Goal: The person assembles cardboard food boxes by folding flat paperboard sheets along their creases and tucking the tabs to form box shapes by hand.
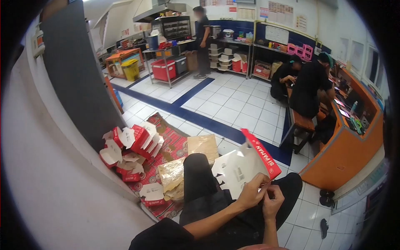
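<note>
A partly folded box [235, 168], white inside with a red lettered side, rests over my knees. My left hand [253, 191] is closed on the box's near edge, by the lower end of the red side. Close beside it, almost touching, my right hand [273, 200] has its fingers bent together at the same corner; what they pinch is too small to make out. The far part of the box stands up, with small flaps showing at its left edge.
Red and white boxes [139, 139] lie heaped on a red patterned sheet [166, 137] at the left, beside brown wrapped packs [202, 146]. Two people sit near an orange counter [341, 160]; another person [203, 41] stands at the back. A sandal [324, 228] lies at right.
</note>
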`<action>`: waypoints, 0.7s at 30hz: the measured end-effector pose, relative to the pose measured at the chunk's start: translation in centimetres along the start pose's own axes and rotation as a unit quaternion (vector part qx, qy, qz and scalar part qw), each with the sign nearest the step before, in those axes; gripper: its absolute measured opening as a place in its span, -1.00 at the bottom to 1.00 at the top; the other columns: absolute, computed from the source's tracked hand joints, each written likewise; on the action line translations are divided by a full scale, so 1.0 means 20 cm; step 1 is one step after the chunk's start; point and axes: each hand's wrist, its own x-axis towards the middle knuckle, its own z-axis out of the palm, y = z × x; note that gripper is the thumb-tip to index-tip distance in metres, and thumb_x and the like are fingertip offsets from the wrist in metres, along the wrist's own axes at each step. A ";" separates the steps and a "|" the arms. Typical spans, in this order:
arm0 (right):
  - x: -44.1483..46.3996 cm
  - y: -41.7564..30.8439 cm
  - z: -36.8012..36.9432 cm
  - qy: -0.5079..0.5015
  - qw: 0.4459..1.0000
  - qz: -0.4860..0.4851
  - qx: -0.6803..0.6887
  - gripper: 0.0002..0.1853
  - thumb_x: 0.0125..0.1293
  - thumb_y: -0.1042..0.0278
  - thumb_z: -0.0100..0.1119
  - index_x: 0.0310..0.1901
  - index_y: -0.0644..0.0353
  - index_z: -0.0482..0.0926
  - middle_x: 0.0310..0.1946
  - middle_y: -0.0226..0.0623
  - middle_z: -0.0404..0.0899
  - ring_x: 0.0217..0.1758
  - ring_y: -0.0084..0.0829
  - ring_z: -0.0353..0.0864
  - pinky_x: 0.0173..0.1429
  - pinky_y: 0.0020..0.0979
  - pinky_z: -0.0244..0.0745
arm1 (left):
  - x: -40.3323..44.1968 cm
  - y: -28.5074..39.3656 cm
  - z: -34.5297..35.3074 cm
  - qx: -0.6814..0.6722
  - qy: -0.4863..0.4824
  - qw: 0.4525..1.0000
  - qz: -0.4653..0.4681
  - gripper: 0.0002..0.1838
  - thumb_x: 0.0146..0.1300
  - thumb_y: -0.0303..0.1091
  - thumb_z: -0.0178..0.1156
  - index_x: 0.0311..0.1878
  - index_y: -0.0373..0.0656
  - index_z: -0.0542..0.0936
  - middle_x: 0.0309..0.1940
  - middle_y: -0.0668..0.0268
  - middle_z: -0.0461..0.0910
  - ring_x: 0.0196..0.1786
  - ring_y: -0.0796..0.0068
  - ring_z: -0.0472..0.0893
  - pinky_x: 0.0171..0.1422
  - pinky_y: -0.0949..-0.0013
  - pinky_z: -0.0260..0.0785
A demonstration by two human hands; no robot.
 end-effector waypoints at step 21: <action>-0.09 0.16 0.05 0.086 0.972 0.159 0.149 -0.73 0.50 0.48 0.50 0.10 0.29 0.62 0.01 -0.38 0.66 0.06 -0.53 0.67 0.20 -0.42 0.59 | -0.09 -0.12 0.00 0.031 0.052 0.990 0.129 -0.56 0.48 -0.50 0.42 0.38 -0.31 0.65 0.26 -0.08 0.74 0.13 0.00 0.85 0.13 0.10 0.75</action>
